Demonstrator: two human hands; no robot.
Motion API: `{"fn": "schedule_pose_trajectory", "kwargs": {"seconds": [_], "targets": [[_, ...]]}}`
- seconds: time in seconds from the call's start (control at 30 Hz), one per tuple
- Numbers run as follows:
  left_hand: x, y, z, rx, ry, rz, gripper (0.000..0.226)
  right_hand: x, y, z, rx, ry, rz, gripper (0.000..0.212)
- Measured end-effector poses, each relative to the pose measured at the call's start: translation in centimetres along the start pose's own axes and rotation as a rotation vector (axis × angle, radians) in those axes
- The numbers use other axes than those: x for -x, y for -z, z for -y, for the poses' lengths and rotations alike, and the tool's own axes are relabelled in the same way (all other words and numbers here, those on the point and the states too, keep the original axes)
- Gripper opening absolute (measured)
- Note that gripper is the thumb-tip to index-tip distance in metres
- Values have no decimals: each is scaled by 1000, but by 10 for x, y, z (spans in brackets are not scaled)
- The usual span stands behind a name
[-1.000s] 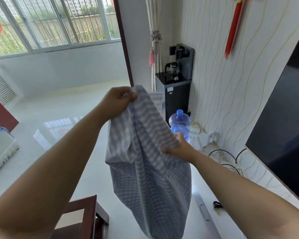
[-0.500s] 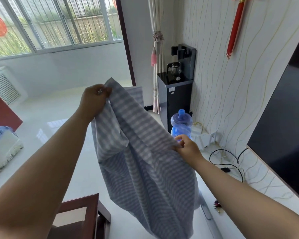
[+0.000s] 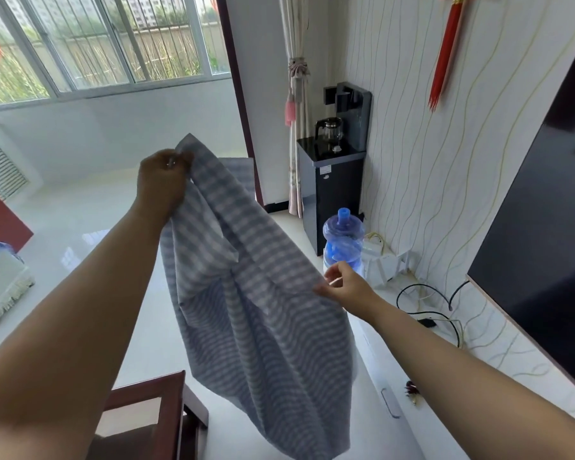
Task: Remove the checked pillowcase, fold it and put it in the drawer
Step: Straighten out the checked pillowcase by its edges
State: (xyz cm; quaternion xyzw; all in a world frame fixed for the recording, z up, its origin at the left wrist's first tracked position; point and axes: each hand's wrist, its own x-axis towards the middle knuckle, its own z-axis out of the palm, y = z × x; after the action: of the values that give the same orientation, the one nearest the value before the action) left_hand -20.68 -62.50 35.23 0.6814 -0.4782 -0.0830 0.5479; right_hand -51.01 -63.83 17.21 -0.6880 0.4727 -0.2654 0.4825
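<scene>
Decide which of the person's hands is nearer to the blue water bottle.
Right. The right hand pinches the checked pillowcase just below the blue water bottle; the left hand grips the cloth's upper corner, far left.

A wide barred window (image 3: 90, 44) fills the far wall, with daylight reflected on the glossy white floor (image 3: 80, 234). A tied curtain (image 3: 297, 104) hangs beside a dark door frame (image 3: 239, 104). A black water dispenser (image 3: 337, 180) is set against the wavy-lined wallpaper (image 3: 412, 144), with a glass pot (image 3: 329, 129) on it and a blue bottle (image 3: 344, 240) just beside it. A red ornament (image 3: 445, 51) hangs on the wall. A dark screen (image 3: 545, 244) is seen at right, cables (image 3: 425, 293) below it. A wooden chair (image 3: 160, 416) is seen at the bottom.
</scene>
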Motion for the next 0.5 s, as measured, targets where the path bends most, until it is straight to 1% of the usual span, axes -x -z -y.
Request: {"fn": "schedule_pose_trajectory", "kwargs": {"seconds": [0.07,0.13,0.2,0.27,0.33,0.37,0.43,0.47,0.5], "targets": [[0,-4,-3,40,-2,25,27,3,-9,-8,39,-34,-35,31],[-1,-5,-3,26,-11,21,25,3,-18,-16,48,1,-134,23],[-4,-1,2,-35,-33,-30,26,6,-23,-14,-89,25,-161,15],[-5,5,9,-122,-40,-93,25,10,-24,-8,-236,40,-77,24],[-2,10,19,-158,-7,-138,25,14,-22,-3,-287,47,69,24],[1,11,23,-141,14,-147,28,14,-20,-3,-272,46,112,21],[7,10,29,-92,50,-137,31,11,-13,-6,-180,35,114,19],[10,9,29,-71,63,-119,32,9,-10,-6,-128,15,113,24],[12,6,28,-49,71,-91,32,8,-8,-5,-93,-5,131,35]]}}
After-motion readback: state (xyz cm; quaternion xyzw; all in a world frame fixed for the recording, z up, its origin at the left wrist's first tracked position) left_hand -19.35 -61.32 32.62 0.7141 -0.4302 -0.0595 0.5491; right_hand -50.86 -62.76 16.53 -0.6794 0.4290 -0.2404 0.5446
